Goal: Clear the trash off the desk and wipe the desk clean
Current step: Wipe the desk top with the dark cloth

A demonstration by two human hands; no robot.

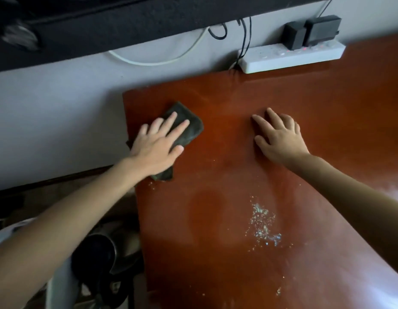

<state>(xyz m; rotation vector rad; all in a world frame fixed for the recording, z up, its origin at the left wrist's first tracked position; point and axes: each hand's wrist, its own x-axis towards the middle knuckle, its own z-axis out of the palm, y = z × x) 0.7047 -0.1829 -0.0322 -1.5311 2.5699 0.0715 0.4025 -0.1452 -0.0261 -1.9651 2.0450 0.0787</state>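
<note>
A reddish-brown wooden desk (227,179) fills the middle and right of the head view. My left hand (158,143) presses flat, fingers straight, on a dark green folded cloth (189,128) near the desk's far left corner. My right hand (278,137) rests palm down on the bare desk top, fingers spread, holding nothing. A patch of small pale crumbs and glittery flakes (262,224) lies on the desk nearer to me, between my forearms. A few crumbs (152,182) sit just below the cloth.
A white power strip (291,56) with black adapters (309,33) plugged in lies at the desk's back edge against the grey wall. Black and white cables (158,61) hang there. Left of the desk, dark items (97,257) sit on the floor.
</note>
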